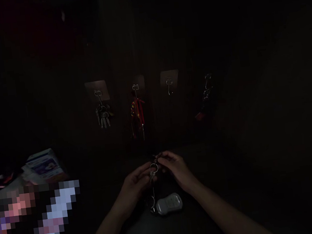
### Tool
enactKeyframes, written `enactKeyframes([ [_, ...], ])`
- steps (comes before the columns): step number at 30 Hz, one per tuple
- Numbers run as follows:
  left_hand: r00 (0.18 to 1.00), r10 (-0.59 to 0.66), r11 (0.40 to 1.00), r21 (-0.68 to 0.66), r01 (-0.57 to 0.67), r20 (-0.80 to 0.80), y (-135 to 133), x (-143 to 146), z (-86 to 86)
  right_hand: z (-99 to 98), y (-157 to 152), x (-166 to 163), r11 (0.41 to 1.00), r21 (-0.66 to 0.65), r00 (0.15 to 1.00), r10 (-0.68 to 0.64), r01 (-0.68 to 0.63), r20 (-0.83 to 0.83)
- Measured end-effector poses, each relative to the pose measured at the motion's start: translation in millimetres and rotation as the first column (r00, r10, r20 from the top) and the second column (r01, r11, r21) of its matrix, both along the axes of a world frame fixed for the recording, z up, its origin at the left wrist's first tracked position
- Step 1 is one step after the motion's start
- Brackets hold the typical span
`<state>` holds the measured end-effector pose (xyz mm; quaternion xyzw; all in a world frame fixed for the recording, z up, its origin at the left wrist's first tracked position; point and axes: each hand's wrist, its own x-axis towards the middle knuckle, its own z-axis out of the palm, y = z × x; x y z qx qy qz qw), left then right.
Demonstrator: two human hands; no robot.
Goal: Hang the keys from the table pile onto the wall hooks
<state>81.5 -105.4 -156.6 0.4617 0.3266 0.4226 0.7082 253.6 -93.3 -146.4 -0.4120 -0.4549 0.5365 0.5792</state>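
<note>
Both hands meet low in the middle of the dim head view, over a keychain. My left hand (134, 184) is closed, its thumb and fingers pinching the keychain beside a round metal key ring (154, 164). My right hand (176, 167) is closed on a dark, thin piece at the upper end of that ring; its exact kind is too dark to tell. From the ring a thin link runs down to a second ring (152, 201). Beside this lower ring, a pale rounded fob (169, 203) lies on the dark surface below my hands.
Ahead is a dark upright panel with a row of hooks. Keys (104, 119) hang on the left hook, and red and yellow lanyards (138, 113) on another. A bare hook (169, 88) follows, then a dark bunch (206, 97). A box (47, 166) stands at left, near a pixelated area.
</note>
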Motion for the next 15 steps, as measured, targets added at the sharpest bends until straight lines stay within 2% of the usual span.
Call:
enactKeyframes([
  [6,0.991,-0.069,0.995,-0.070,0.078,0.114,-0.3,-2.4,2.0,-6.0,3.9,2.0,0.999,0.030,0.999,-0.022,0.023,-0.041],
  [15,0.985,-0.087,0.986,-0.127,0.106,0.149,0.6,-3.4,0.0,-6.6,4.8,6.3,0.996,0.067,0.997,-0.063,0.065,-0.040],
])
